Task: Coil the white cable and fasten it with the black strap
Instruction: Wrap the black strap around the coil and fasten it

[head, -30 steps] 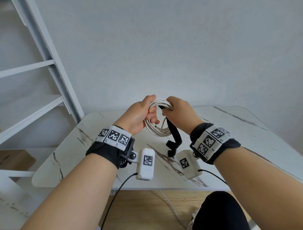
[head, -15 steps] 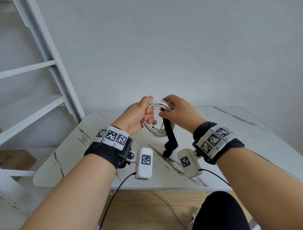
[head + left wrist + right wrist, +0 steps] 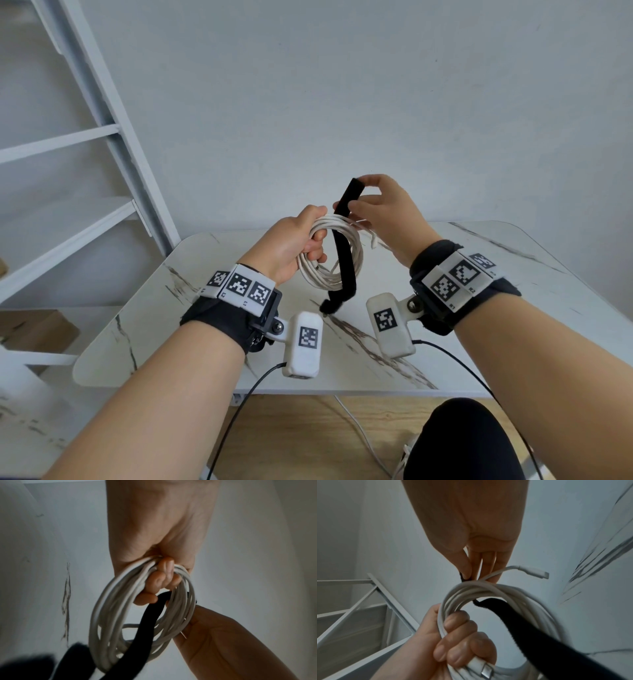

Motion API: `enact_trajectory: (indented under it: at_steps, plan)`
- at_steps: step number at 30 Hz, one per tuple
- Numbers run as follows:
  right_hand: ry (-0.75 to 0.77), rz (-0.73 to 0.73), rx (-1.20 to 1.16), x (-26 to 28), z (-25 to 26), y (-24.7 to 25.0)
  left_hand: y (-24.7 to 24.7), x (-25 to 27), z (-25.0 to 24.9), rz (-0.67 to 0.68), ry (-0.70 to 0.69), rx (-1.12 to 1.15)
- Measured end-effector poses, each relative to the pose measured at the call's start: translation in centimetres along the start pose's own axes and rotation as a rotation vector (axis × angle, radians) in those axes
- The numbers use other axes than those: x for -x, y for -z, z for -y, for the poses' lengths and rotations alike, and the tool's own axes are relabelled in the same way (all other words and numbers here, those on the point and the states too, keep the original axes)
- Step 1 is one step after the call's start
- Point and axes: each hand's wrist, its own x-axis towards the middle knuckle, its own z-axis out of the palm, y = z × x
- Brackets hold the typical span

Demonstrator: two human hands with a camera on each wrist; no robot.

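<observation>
Step in hand: the coiling looks done; the fastening has begun but the strap is not yet closed round the bundle.
Cable: the white cable (image 3: 330, 255) hangs as a round bundle of several loops, held up in the air above the surface (image 3: 513, 308), between the two hands.
Left hand: the left hand (image 3: 291, 246) has its fingers curled tight round one side of the coil; in the right wrist view one metal-tipped plug (image 3: 486, 672) sits under those fingers.
Right hand: the right hand (image 3: 383, 212) pinches the upper end of the black strap (image 3: 344, 246) between thumb and fingertips, raised just above the top of the coil.
Strap: it passes through the middle of the coil and over the top strands; its long lower end dangles below the loops, with its curled tip close to the surface. I cannot tell whether the tip touches it.
Loose end: the other white plug (image 3: 534, 573) sticks out free beside the right fingers.
Next move, as I judge it: fold the pinched end down over the strands, bring the hanging tail up round the bundle, pull snug and press the two faces together, while the left hand keeps the loops from springing apart.
Risk: the free plug end may slip out of the wrap.
Containers: none in view; nothing is held in anything.
</observation>
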Motion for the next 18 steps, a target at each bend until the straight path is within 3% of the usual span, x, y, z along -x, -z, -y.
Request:
enact_trajectory:
  at_steps: [11, 18]
  plan:
    - [0.029, 0.002, 0.075, -0.28, 0.17, 0.25, -0.23, 0.19, 0.02, -0.053, -0.016, -0.012]
    - [0.017, -0.102, 0.262, -0.66, -0.65, 0.18, -0.19, -0.23, 0.37, -0.125, -0.01, -0.017]
